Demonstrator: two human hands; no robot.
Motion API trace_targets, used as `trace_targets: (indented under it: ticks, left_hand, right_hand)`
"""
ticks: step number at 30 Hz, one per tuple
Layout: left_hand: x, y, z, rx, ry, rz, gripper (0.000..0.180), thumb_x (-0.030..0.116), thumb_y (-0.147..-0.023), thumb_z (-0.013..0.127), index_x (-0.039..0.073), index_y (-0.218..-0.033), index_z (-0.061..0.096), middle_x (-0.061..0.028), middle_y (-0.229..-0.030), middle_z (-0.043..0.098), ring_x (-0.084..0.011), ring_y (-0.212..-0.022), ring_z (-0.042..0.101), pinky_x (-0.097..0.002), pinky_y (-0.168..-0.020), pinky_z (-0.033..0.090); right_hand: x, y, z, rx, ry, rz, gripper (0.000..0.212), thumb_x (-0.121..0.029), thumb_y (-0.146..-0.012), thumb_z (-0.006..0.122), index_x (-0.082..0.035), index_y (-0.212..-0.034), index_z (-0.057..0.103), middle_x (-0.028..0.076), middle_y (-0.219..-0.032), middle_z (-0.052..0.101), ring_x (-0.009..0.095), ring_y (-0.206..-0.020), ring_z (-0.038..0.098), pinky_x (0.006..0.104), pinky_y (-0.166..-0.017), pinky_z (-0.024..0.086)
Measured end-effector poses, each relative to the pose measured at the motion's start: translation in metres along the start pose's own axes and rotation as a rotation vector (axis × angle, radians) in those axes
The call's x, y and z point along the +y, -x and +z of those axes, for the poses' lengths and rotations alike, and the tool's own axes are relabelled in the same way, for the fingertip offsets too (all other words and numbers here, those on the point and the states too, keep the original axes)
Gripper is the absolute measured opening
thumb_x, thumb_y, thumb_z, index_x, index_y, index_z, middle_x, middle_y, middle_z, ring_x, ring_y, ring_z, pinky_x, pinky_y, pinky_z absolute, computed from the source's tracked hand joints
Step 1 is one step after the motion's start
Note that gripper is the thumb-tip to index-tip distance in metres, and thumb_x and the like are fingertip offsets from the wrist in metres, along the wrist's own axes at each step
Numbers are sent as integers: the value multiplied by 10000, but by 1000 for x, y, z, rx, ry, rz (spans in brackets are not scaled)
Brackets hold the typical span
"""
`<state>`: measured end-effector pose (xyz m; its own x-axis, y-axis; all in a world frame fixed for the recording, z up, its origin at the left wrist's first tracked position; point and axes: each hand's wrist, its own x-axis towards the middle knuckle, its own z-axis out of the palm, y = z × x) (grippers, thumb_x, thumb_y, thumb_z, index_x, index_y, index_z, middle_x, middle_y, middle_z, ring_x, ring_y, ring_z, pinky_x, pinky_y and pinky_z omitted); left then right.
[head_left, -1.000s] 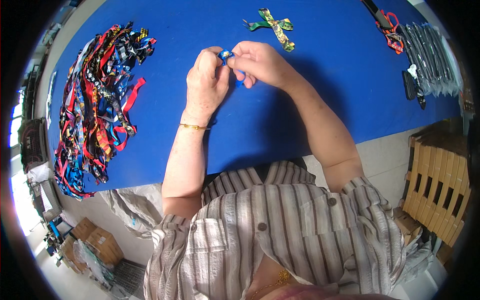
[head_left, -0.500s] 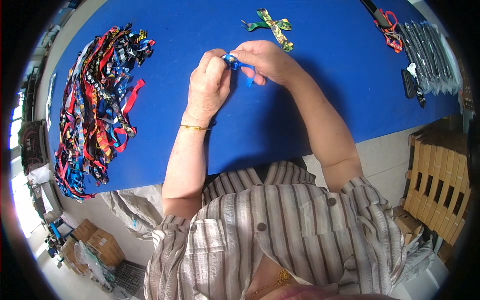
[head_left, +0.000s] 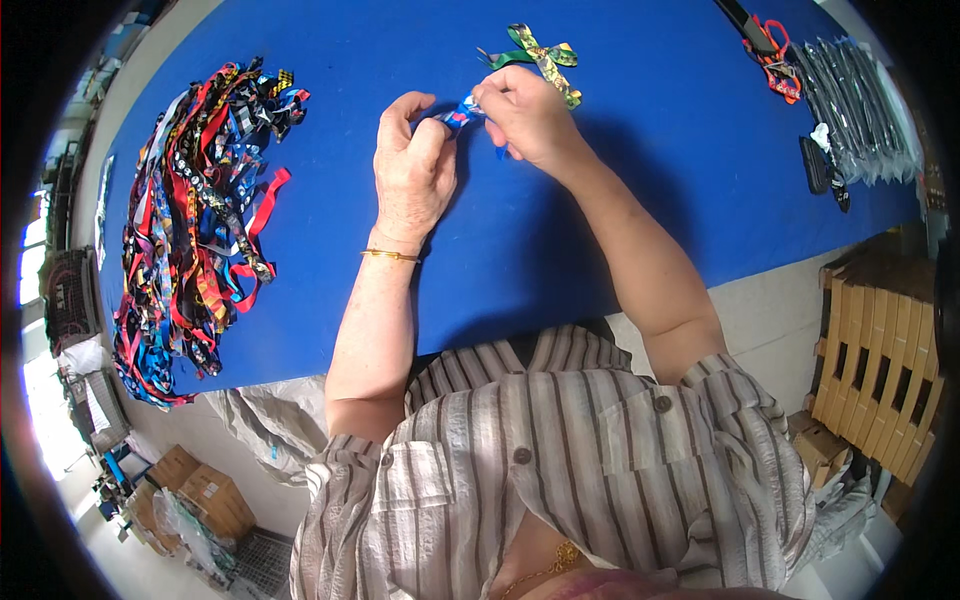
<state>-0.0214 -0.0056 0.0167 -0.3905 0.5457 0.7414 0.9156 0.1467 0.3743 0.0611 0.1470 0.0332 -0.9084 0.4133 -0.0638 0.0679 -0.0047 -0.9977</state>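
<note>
No words, numbers or signs could be read. Marks on the cardboard box and ribbon pile were too small.

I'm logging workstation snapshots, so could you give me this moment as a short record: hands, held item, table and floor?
left hand: holding the left side of the blue patterned ribbon
right hand: fingers on the ribbon's right side
table: blue surface
table, left: heap of multicoloured ribbons
table, beyond hands: green-and-yellow ribbon in a crossed, bow-like shape
table, right: row of dark items in clear wrapping; orange-red item, kind unclear
floor, lower left: cardboard boxes
</note>
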Motion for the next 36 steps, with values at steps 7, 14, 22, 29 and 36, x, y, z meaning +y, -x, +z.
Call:
trace_targets:
  ticks: [7,14,22,29,36]
  left_hand:
    - [0,4,0,16,-43,-75,205,-74,-735,713,31,-843,574,-138,-986,623,-282,-842,634,-323,-685,528]
    - [-7,4,-2,-236,962,-853,190,35,-952,606,-24,-1121,544,-127,-981,676,-170,-826,669,-307,-739,561]
    - [-11,7,-3,-97,1387,-846,302,-52,-946,503,-2,-1231,591,-125,-1090,650,-185,-923,651,-316,-817,547]
    - [-9,4,-9,-62,516,-246,257,-80,-953,496,27,-1091,685,-40,-1119,631,-118,-912,597,-236,-832,474]
    - [-13,2,-15,-30,1037,-833,312,227,-1008,554,6,-1217,626,-7,-1052,633,-64,-880,535,-207,-839,420]
  right_hand:
    - [3,4,12,215,103,-393,135,-156,-982,575,-25,-985,546,32,-590,640,76,-430,532,234,-415,406]
    - [9,2,9,173,281,-474,118,-159,-1004,555,-42,-1012,536,41,-630,638,98,-507,585,243,-466,445]
    - [13,0,8,165,396,-472,112,-161,-1002,552,-49,-1008,546,56,-623,658,148,-537,653,283,-505,486]
    - [14,-2,7,146,277,-461,136,-170,-1004,552,-35,-987,554,52,-644,664,115,-508,616,262,-482,475]
    - [12,-2,7,106,97,-393,146,-161,-981,589,-21,-943,575,22,-653,632,54,-498,545,209,-459,433]
